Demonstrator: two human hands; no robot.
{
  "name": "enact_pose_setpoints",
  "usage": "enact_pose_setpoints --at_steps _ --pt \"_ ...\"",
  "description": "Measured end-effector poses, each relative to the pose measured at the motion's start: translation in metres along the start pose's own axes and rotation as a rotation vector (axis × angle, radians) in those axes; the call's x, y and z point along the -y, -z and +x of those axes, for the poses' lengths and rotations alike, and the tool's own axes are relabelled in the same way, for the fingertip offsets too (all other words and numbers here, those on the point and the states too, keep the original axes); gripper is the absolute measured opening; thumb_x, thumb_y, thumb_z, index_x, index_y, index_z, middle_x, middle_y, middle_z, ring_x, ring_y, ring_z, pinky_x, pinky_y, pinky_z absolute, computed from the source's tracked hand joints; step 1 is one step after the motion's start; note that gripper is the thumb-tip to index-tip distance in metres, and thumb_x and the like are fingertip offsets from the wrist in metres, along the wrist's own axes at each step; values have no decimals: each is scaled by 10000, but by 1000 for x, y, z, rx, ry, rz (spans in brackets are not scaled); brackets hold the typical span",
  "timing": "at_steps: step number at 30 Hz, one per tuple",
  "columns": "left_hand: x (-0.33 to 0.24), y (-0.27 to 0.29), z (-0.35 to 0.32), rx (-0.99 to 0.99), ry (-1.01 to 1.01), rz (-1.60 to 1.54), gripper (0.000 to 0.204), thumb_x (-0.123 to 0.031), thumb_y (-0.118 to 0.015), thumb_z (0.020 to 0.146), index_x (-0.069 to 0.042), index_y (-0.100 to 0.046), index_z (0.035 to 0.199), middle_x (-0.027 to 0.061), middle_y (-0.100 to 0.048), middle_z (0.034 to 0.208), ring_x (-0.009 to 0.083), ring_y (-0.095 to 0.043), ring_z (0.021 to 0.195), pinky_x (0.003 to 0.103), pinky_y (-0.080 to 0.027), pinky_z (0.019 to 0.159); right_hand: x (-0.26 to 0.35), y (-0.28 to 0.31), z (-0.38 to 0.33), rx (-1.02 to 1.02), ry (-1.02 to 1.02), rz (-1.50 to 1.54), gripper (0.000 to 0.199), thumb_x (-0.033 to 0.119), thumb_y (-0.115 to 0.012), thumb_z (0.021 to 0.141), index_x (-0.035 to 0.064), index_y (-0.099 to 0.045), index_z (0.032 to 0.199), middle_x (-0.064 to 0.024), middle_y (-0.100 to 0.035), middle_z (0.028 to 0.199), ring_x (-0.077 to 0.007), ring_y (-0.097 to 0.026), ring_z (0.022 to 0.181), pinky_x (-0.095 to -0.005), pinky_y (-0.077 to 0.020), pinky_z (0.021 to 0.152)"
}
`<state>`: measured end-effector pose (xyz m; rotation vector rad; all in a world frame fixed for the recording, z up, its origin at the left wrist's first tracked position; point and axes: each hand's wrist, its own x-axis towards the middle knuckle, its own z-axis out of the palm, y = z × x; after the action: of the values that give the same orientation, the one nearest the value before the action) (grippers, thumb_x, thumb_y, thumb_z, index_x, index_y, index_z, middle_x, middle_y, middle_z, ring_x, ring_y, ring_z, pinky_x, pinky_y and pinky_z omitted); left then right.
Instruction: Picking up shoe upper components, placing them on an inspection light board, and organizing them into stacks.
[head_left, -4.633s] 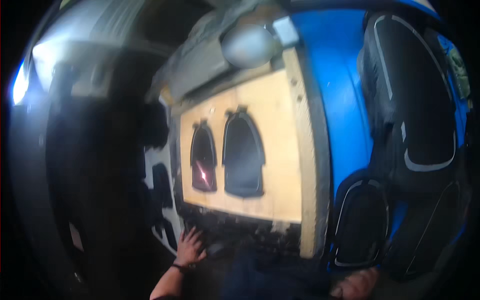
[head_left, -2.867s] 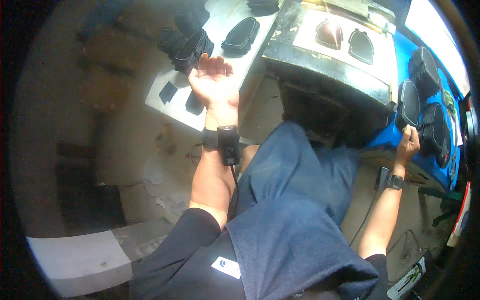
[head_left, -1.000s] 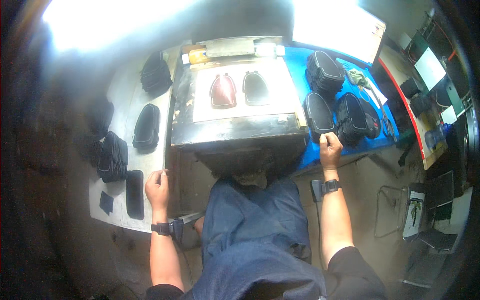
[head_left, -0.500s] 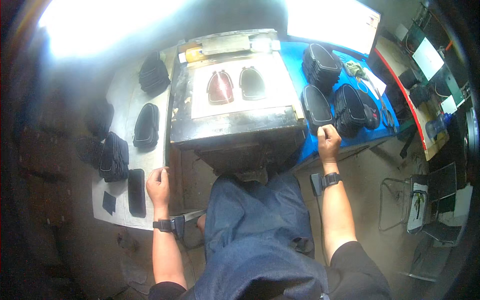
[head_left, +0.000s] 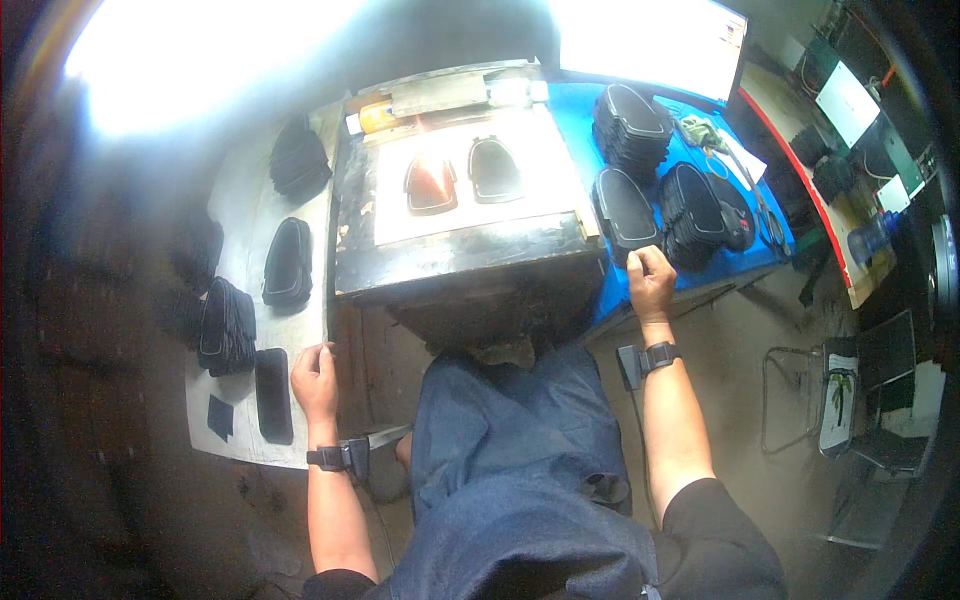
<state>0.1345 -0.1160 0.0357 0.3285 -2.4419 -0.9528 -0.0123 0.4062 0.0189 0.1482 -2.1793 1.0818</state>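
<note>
At centre, a dark press block (head_left: 460, 200) is sitting with two moulds. Blue bench (head_left: 570, 110): right hand (head_left: 650, 280), fingers curled, is gripping the black shaped piece (head_left: 625, 212), seemingly picking it up; lifting comes next. Left hand (head_left: 315, 378), fingers loosely spread, is resting beside a flat black piece (head_left: 273, 395).

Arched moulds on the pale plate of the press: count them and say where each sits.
2. A reddish mould sits on the left of the pale plate, and a dark mould sits right beside it. Nothing covers the plate, so none seems hidden.
</note>
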Motion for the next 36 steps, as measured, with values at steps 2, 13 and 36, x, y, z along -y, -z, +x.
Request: enact_pose_setpoints --at_steps 2,13,36 --pt "-1 -1 0 -11 23 36 152 -100 -608 914 -8 -727 935 122 -712 879 250 -676 832 347 -511 776 0 0 0 -4 8 -8 205 171 -644 885 19 -604 755 -102 -581 701 -226 -581 631 -347 -462 606" --pt "5 -2 -1 -8 25 26 178 -116 -601 920 3 -728 954 130 -716 895 246 -679 853 348 -513 799 -1 1 0 -11 19 -16 177 157 -652 864 22 -616 756 -112 -606 717 -262 -611 661 -363 -479 628" --pt "3 -2 -1 -2 30 23 200 -124 -583 941 14 -726 956 122 -718 878 228 -681 826 339 -514 777 1 3 1 0 14 -19 178 149 -657 859 14 -606 756 -136 -604 741 -322 -624 710 -393 -485 657"
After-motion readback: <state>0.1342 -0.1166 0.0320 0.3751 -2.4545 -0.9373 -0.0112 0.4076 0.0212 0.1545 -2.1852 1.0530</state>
